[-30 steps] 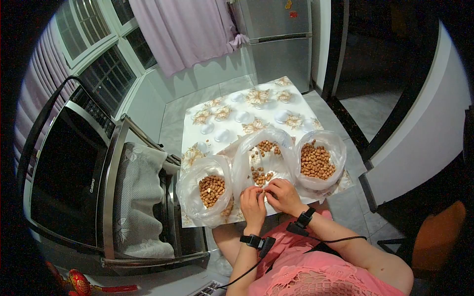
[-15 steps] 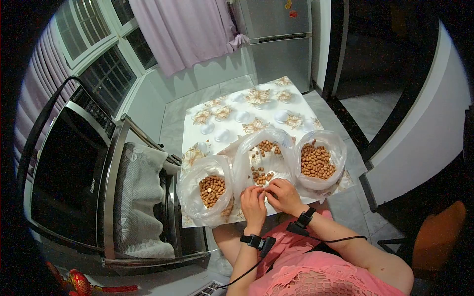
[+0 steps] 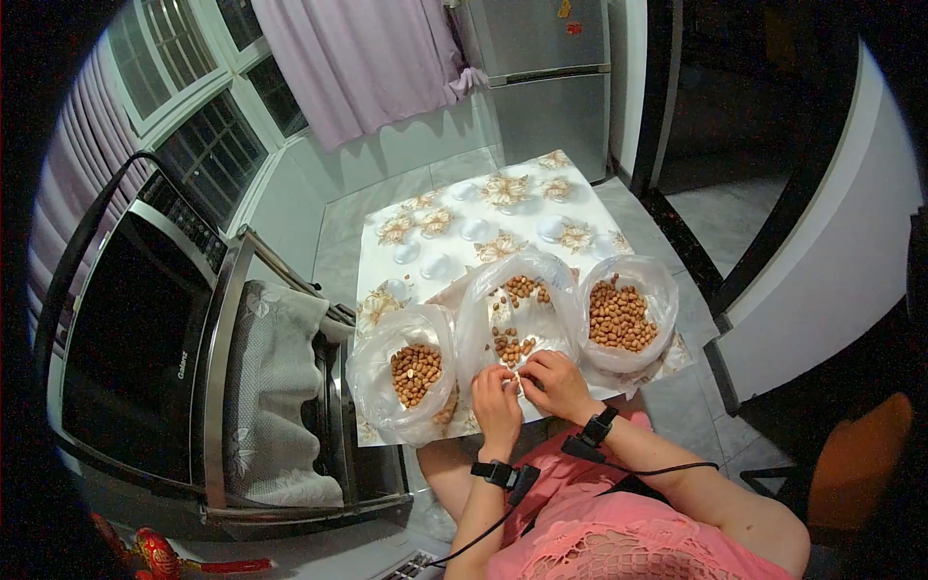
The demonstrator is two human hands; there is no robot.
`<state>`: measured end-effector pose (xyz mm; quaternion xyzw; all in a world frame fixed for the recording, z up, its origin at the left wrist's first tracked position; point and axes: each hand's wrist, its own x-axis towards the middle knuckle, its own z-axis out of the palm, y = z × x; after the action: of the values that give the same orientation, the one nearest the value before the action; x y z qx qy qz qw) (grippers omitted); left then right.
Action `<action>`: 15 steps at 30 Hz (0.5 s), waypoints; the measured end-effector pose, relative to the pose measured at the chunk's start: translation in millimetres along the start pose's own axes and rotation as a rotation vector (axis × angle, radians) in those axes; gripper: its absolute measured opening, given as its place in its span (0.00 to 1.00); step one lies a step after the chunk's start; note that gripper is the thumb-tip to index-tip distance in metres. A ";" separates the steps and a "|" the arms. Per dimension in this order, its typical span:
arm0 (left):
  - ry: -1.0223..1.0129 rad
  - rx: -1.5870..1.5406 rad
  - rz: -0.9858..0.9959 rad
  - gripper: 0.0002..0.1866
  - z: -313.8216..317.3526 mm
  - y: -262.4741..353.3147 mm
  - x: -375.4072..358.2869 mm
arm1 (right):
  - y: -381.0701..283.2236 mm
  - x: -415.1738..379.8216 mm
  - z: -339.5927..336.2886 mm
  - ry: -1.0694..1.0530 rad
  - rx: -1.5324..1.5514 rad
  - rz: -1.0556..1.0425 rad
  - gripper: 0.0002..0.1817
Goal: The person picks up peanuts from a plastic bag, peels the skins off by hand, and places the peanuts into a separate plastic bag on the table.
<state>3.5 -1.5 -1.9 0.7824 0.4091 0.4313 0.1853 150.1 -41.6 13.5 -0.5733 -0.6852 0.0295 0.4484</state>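
Three clear plastic bags with brown nuts lie along the near side of the table: the left bag [image 3: 372,372], the middle bag [image 3: 474,314] and the right bag [image 3: 662,290]. At the near edge of the middle bag, my left hand [image 3: 496,396] and my right hand [image 3: 555,385] meet fingertip to fingertip. Both are closed in a pinch around something small and pale, too small to name. Just beyond my fingertips, loose nuts [image 3: 509,345] lie inside the middle bag, with more of them farther back.
A flowered white cloth covers the table [image 3: 445,242]. A black microwave [image 3: 135,338] and a metal rack with a lace cloth [image 3: 271,387] stand at the left. Behind are a grey fridge [image 3: 551,126] and a lilac curtain [image 3: 362,63]. Black cables run from both wrist straps.
My fingertips have shifted slightly, and a small pale spot now shows between them. The bags have not visibly moved.
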 end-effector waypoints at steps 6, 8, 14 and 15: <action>0.028 -0.233 0.001 0.03 -13.3 9.9 -0.2 | -0.3 0.7 -0.8 -0.003 -0.010 -0.006 0.07; -0.007 -0.388 -0.107 0.04 -19.5 15.1 -3.3 | -2.3 1.5 -2.3 -0.010 -0.005 0.002 0.07; 0.309 -0.288 0.027 0.08 -91.6 36.2 21.5 | -1.1 0.5 0.5 0.048 0.005 -0.038 0.06; 0.309 -0.284 0.026 0.08 -103.6 33.7 27.2 | -1.2 0.6 0.0 0.044 0.001 -0.038 0.06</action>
<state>-58.0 -6.4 92.0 0.6783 0.3576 0.6020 0.2229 149.2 -41.4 14.5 -0.5605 -0.6857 0.0087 0.4643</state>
